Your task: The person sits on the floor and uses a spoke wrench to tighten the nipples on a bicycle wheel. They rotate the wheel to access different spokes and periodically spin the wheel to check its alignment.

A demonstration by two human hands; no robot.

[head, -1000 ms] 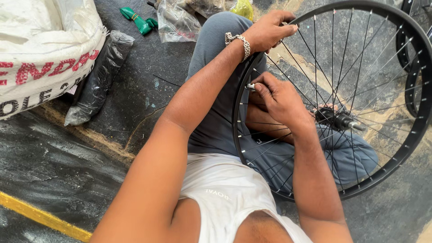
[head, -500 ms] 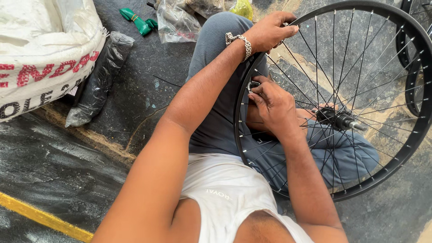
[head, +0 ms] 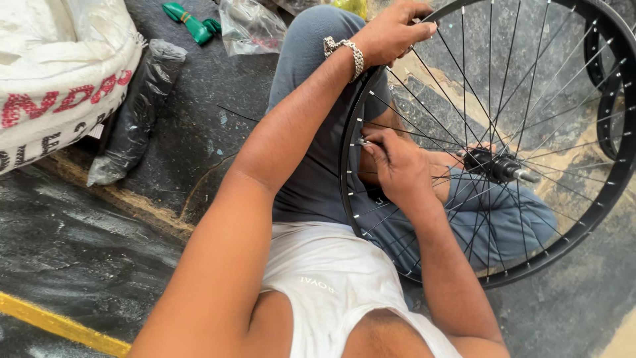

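Wheel [head: 490, 142] stands on edge across seated person's lap, on dark floor [head: 79, 245]. Left hand [head: 391, 30] curled shut over rim [head: 349, 156] at top, steadying. Right hand [head: 401, 166] inside rim, fingers [head: 376, 144] pinched on small metal piece at spoke end; too small to name. Hub [head: 497, 166] at centre. Looks light, rim stiff; spokes [head: 464, 86] thin, likely bend under a grip. Best held by rim or hub. White sack [head: 59, 73], clear bag [head: 252, 26] lie well apart.
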